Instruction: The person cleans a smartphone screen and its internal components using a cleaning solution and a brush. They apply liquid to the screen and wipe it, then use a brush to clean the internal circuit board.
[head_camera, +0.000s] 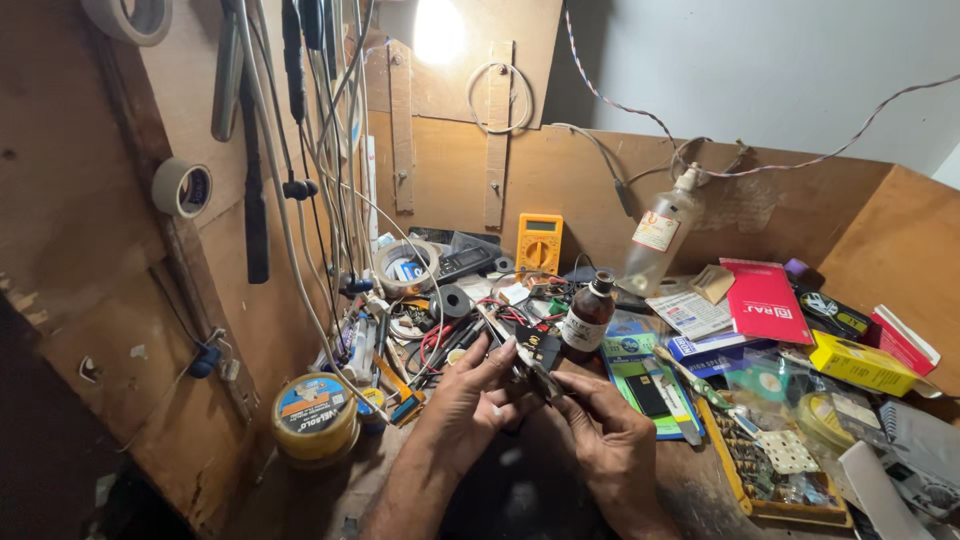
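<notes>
My left hand (468, 400) and my right hand (610, 440) meet low in the middle of the head view. Together they pinch a small dark part with a metal piece (538, 372) between fingertips and thumbs. A thin metal tool (492, 325) runs up and left from the part; which hand grips it is unclear. Just behind the fingers stands a brown glass bottle (587, 315) with a dark cap.
A yellow multimeter (539, 241) leans on the back board. A round tin (314, 417) sits at the left. Cables (320, 180) and tape rolls (181, 187) hang on the left wall. A red booklet (765, 300), yellow box (860, 362) and parts tray (775, 465) crowd the right.
</notes>
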